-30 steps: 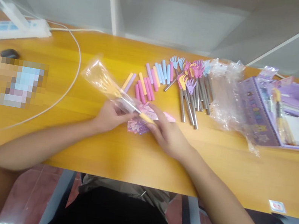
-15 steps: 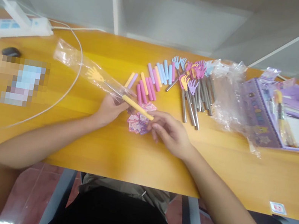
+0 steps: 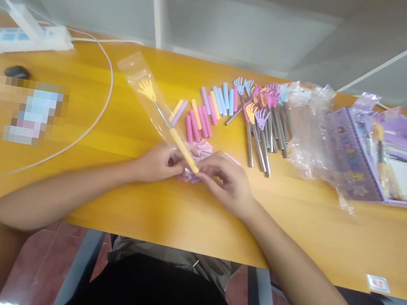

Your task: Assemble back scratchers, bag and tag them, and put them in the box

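A yellow back scratcher (image 3: 182, 149) with a hand-shaped head lies inside a long clear plastic bag (image 3: 134, 65), tilted with its head up and to the left. My left hand (image 3: 160, 163) is closed around the lower part of the bag, beside the yellow handle. At the handle's end, the fingers of my right hand (image 3: 227, 182) are pinched together at the bag's lower end; whether they also touch the handle I cannot tell. Beneath both hands lies a pile of small pink and purple printed cards (image 3: 203, 147), partly hidden.
Loose coloured handle tubes (image 3: 204, 121) lie behind my hands. Several back scratchers (image 3: 266, 126) with metal rods are heaped to their right, beside clear plastic bags (image 3: 310, 134) and a purple box (image 3: 365, 164). A power strip (image 3: 27, 39), cable and black object (image 3: 17, 72) are at left.
The bagged back scratcher has swung steeper, its head moving right and up, its handle end slightly down and left. My right hand has shifted slightly left, closer to my left hand.
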`<state>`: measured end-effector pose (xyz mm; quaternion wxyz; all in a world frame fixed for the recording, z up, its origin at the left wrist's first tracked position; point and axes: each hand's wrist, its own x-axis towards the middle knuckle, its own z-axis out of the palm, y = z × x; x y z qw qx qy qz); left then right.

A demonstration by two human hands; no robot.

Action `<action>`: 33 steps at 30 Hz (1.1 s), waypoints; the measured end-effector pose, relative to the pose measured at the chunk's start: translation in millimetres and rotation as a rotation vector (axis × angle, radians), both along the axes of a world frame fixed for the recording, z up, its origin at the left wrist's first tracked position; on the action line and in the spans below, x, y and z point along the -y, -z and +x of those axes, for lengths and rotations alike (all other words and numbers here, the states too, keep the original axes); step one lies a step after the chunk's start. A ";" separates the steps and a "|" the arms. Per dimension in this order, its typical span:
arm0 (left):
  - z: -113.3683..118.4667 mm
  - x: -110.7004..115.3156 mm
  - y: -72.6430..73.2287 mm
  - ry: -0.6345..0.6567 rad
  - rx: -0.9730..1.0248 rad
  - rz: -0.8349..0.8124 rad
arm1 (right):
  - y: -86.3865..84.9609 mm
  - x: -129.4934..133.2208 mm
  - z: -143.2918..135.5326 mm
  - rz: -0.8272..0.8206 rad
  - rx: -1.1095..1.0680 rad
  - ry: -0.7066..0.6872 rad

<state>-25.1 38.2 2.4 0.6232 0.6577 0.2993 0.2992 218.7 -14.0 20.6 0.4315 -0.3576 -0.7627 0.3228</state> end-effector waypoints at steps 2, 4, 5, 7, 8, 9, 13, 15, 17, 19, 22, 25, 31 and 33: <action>0.6 0.9 -1.8 0.044 -0.008 0.035 | 0.6 -0.2 -0.6 0.046 0.011 -0.007; 1.0 1.8 -3.4 0.074 -0.007 0.044 | 1.8 -0.2 -1.0 0.071 0.025 -0.006; 0.9 2.1 -3.8 0.081 -0.008 0.046 | 2.5 -0.1 -1.1 0.075 0.030 -0.004; 0.6 2.6 -3.7 0.092 -0.011 0.057 | 3.6 0.3 -1.5 0.073 0.033 -0.003; 0.3 2.8 -3.4 0.100 -0.014 0.068 | 3.9 0.4 -1.7 0.076 0.031 -0.006; 0.1 2.8 -3.1 0.109 -0.016 0.081 | 4.0 0.4 -2.0 0.084 0.026 -0.010; -0.9 1.5 -3.2 0.163 -0.055 0.153 | 3.6 -0.1 -3.1 0.114 0.015 -0.027; -1.5 0.5 -4.0 0.177 -0.100 0.199 | 3.7 -0.2 -3.7 0.117 0.029 -0.028; -2.3 -0.2 -4.4 0.180 -0.152 0.243 | 4.5 0.5 -4.5 0.125 0.045 -0.027; -3.2 -0.2 -3.7 0.186 -0.186 0.275 | 6.4 1.9 -5.3 0.126 0.053 -0.023; -4.6 0.8 -1.3 0.179 -0.228 0.277 | 10.3 4.4 -6.7 0.106 0.058 -0.021; -5.6 1.7 0.6 0.183 -0.291 0.283 | 12.9 5.5 -8.3 0.134 0.066 -0.033; -5.8 0.5 -3.4 0.220 -0.373 0.412 | 12.7 3.8 -11.2 0.270 0.098 -0.031; -5.3 -0.1 -6.0 0.247 -0.342 0.442 | 13.1 3.4 -11.8 0.291 0.104 -0.016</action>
